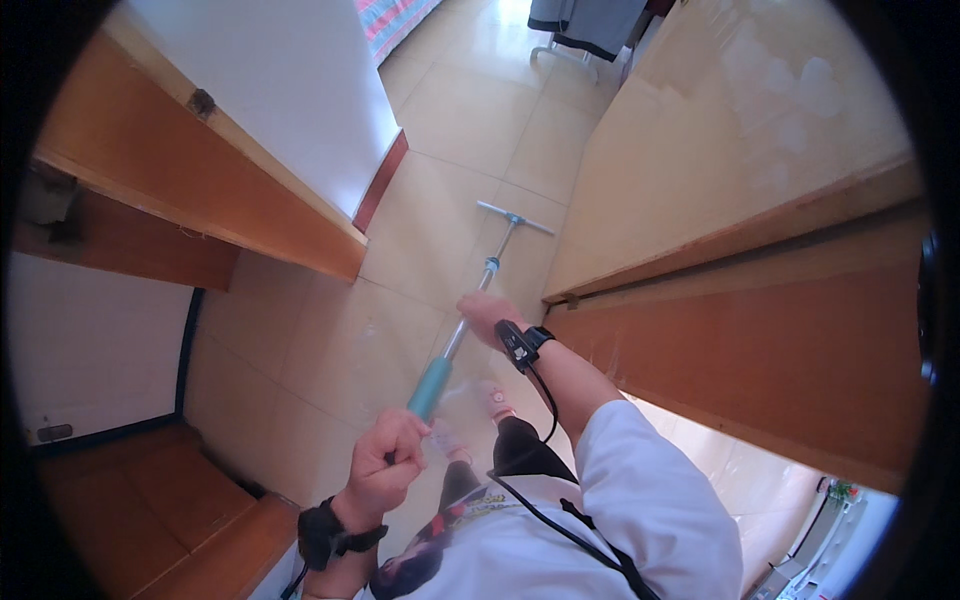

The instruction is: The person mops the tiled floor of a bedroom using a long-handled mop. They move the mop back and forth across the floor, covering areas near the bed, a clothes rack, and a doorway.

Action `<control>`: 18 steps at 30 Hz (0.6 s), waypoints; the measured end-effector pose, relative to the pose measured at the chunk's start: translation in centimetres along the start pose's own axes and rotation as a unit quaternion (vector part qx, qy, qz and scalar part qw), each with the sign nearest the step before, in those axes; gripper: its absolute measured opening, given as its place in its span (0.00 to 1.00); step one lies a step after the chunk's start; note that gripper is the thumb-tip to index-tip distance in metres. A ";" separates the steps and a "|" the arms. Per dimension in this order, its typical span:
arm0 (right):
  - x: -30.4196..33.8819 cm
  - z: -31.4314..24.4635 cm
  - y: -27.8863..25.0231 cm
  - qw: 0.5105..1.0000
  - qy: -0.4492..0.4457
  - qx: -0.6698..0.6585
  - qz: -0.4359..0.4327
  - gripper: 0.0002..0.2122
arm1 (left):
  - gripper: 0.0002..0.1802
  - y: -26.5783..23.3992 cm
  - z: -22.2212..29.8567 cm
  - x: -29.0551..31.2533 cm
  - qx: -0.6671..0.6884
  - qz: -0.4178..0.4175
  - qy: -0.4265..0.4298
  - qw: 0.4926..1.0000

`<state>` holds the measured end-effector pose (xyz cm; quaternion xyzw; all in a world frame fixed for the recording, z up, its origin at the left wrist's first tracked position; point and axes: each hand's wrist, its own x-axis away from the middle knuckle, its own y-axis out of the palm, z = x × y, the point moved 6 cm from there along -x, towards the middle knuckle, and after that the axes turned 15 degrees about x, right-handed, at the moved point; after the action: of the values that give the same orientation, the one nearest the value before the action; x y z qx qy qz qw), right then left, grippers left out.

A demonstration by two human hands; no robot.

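I hold a long-handled floor squeegee [457, 338] slantwise across the middle of the view. Its thin, pale T-shaped head [516, 217] is at the far end, low over the tiled floor; whether it touches the tiles I cannot tell. My left hand [390, 458] is closed at the near end of the teal grip [429, 388]. Farther up, my right hand [487, 318] wraps round the metal pole, above the grip and below a blue collar [491, 264]. Black bands with cables sit on both wrists.
To the right stands a wooden door [730, 170], its lower edge close to the squeegee head. A brown wooden frame [230, 170] and a white wall with red skirting [383, 180] border the left. Ahead are a striped cloth [393, 22] and a rack with grey cloth [590, 22].
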<state>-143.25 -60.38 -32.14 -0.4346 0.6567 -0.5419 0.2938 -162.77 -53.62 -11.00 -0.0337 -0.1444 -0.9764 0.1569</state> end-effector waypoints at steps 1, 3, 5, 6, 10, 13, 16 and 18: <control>0.7 0.1 0.0 1.000 0.010 -0.003 0.000 0.03 | 0.13 0.7 0.4 -0.2 0.000 0.003 -0.014 1.000; 2.2 -1.0 -0.2 1.000 0.019 -0.012 0.021 0.02 | 0.14 1.6 2.2 0.5 -0.016 -0.010 -0.042 0.999; 3.7 -3.8 -0.5 1.000 -0.005 -0.014 0.018 0.03 | 0.14 1.6 5.0 1.8 -0.038 -0.016 -0.067 0.997; 4.5 -5.5 -1.4 0.995 -0.046 -0.064 0.061 0.04 | 0.14 1.5 6.6 2.7 -0.053 -0.015 -0.084 0.995; 7.8 -12.0 -4.8 0.987 -0.102 -0.056 0.110 0.05 | 0.15 2.0 12.0 6.8 -0.006 0.088 -0.083 0.993; 8.4 -15.5 -6.2 0.981 -0.147 -0.107 0.061 0.06 | 0.16 2.4 15.6 9.7 -0.014 0.135 -0.056 0.989; 9.2 -16.9 -7.3 0.977 -0.165 -0.124 0.045 0.07 | 0.15 1.5 17.3 11.7 -0.044 0.211 -0.032 0.976; 9.0 -16.0 -8.5 0.971 -0.141 -0.125 0.149 0.06 | 0.13 0.7 16.7 11.9 -0.044 0.225 -0.018 0.973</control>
<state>-158.86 -61.39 -19.31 -0.4370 0.7287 -0.3388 0.4041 -173.50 -52.93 6.54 -0.0897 -0.0931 -0.9206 0.3685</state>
